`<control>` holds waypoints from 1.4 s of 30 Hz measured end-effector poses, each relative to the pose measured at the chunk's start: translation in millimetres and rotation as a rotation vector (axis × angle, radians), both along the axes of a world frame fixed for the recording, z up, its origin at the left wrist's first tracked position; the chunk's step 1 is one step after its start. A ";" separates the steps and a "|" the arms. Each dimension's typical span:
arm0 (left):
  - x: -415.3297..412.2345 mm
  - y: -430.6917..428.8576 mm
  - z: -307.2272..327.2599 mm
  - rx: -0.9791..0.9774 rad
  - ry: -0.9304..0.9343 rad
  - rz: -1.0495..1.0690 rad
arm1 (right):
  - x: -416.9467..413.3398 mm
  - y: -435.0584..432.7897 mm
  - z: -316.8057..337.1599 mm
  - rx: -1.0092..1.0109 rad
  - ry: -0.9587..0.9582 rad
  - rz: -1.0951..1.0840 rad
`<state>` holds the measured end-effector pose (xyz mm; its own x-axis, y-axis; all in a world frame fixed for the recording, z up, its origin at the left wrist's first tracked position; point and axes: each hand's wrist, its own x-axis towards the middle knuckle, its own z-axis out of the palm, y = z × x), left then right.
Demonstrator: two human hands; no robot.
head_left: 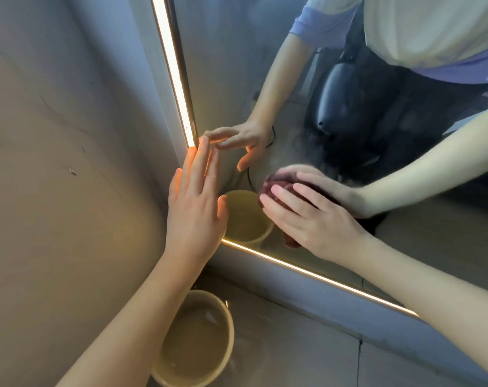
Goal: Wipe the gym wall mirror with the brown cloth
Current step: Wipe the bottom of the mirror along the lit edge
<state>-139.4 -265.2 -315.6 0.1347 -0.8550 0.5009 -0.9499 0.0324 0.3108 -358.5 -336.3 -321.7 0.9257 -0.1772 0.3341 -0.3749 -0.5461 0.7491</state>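
Observation:
The wall mirror fills the upper right, framed by a lit strip along its left and bottom edges. My right hand presses the bunched brown cloth flat against the glass near the mirror's lower left corner, fingers mostly straight over it. Only the cloth's upper part and a bit below my palm show. My left hand is held open, fingers straight, at the mirror's left edge beside the corner, fingertips by the lit strip. Both hands are reflected in the glass.
A cream bucket with water stands on the grey tiled floor below the mirror's corner, under my left forearm; its reflection shows in the glass. A beige wall lies to the left. My own body is reflected at the upper right.

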 end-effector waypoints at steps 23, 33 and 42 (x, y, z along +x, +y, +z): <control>-13.6 -0.1 -16.7 -0.076 -0.164 -0.022 | 2.8 -2.3 24.9 -0.086 -0.082 -0.064; -17.6 -1.4 -18.3 -0.071 -0.065 -0.025 | 5.2 -0.7 12.2 -0.096 -0.088 -0.060; -21.6 -1.5 -19.5 -0.062 -0.029 -0.025 | 7.2 -1.2 31.5 -0.128 -0.267 -0.017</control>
<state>-161.1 -266.7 -335.1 0.0979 -0.8251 0.5565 -0.9573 0.0748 0.2794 -351.4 -337.5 -290.2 0.7994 -0.1329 0.5860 -0.5764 -0.4453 0.6852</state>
